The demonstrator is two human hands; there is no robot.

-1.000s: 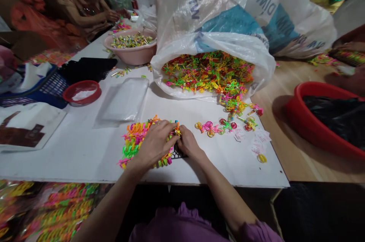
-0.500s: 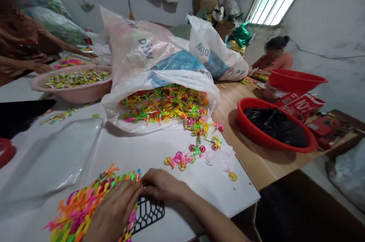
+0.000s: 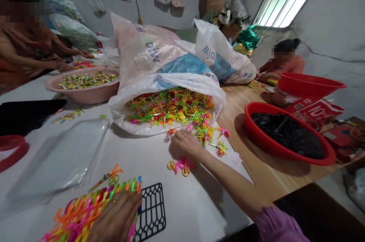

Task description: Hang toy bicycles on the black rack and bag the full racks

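My left hand point(image 3: 114, 219) lies flat on a row of neon plastic toy bicycles point(image 3: 82, 211) set into a black grid tray point(image 3: 151, 211) at the near edge of the white table point(image 3: 148, 166). My right hand point(image 3: 185, 144) is stretched out to the mouth of a big plastic bag point(image 3: 168, 82) full of the same neon toys. Its fingers are curled at a pink toy piece point(image 3: 171, 132) near the spilled pile point(image 3: 205, 131). A few loose toy bicycles point(image 3: 179, 166) lie just below that hand.
A clear plastic sheet point(image 3: 62, 158) lies left of centre. A pink basin point(image 3: 85, 86) of small pieces stands at the back left, by another person's hands. Red basins point(image 3: 285, 135) sit on the wooden table at the right; one holds a black bag. A second person works beyond them.
My right hand left the grid tray and reached forward to the bag's mouth. My left hand stayed on the toy row. The view tilted up from the table, then shifted slightly.
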